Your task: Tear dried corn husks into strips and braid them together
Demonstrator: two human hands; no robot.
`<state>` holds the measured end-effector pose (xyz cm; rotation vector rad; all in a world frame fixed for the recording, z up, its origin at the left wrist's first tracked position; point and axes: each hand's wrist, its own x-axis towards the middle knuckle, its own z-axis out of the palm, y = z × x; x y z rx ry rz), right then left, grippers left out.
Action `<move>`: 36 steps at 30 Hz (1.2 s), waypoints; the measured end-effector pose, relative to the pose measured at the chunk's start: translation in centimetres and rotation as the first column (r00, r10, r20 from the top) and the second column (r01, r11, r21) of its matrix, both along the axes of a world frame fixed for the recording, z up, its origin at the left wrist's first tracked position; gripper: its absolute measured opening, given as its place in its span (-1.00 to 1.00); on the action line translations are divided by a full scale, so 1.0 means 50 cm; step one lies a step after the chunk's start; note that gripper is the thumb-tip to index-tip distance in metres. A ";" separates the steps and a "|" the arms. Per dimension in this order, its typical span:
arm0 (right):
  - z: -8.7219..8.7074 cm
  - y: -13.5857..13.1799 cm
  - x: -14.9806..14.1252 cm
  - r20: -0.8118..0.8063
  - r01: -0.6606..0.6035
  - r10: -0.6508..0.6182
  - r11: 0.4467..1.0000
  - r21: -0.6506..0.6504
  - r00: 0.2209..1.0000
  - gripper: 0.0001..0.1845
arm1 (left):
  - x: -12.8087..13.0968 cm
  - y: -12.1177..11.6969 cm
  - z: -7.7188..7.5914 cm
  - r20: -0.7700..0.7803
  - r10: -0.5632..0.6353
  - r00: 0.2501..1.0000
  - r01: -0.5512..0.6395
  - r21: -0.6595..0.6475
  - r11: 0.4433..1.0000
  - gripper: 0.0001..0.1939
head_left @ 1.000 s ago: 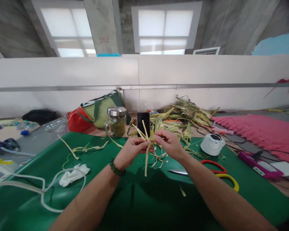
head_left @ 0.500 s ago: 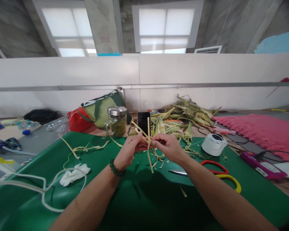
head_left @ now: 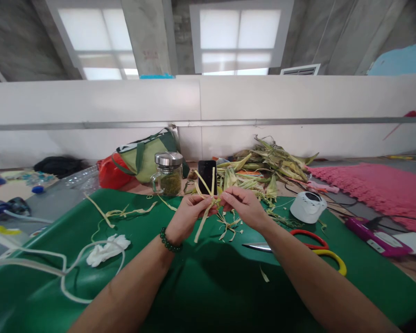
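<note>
Both my hands meet above the green mat, pinching a small bundle of pale corn husk strips. My left hand, with a dark green bead bracelet at the wrist, grips the strips from the left. My right hand pinches them from the right. Two strip ends stick up past my fingers and one long strip hangs down to the lower left. Husk scraps lie on the mat right under my hands.
Scissors with red and yellow handles lie right of my right forearm. Behind are a glass jar, a black phone, a pile of corn husks, a white tape roll, a green bag, white tubing.
The hanging strip has swung from down-right to down-left. My hands have shifted slightly and turned the bundle; the upright ends changed angle.
</note>
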<state>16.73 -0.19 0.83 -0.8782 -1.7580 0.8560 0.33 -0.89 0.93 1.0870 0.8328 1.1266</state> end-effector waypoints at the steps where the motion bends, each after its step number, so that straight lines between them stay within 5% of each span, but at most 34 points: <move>1: 0.002 -0.001 0.001 0.005 0.004 -0.004 1.000 -0.004 1.000 -0.72 | 0.000 0.000 0.000 0.010 -0.014 1.000 0.014 -0.011 1.000 -0.65; 5: 0.009 -0.006 0.005 0.051 0.050 -0.051 0.998 0.031 0.997 -0.69 | 0.001 -0.001 0.001 0.027 -0.046 0.999 0.046 -0.001 0.999 -0.64; 10: 0.004 -0.012 -0.008 0.112 0.127 -0.122 0.991 -0.041 0.986 -0.65 | 0.007 0.000 -0.003 0.000 0.077 0.997 -0.077 0.058 0.995 -0.68; 16: -0.025 -0.011 -0.040 -0.237 -0.033 -0.030 0.966 -0.257 0.971 -0.65 | 0.019 -0.006 -0.009 -0.009 0.116 0.993 -0.114 0.132 0.985 -0.70; 21: -0.021 -0.001 -0.028 -0.184 0.006 -0.040 0.984 -0.178 0.982 -0.75 | 0.015 -0.006 -0.012 -0.085 0.104 0.991 -0.090 0.151 0.984 -0.65; 28: -0.015 0.005 -0.019 -0.268 -0.117 0.049 0.963 -0.244 0.962 -0.77 | 0.014 -0.009 -0.008 -0.088 0.224 0.971 -0.191 0.283 0.940 -0.64; 36: -0.013 0.003 -0.015 -0.279 -0.190 0.123 0.954 -0.231 0.953 -0.76 | 0.009 -0.001 -0.014 -0.105 0.103 0.989 -0.077 0.225 0.971 -0.64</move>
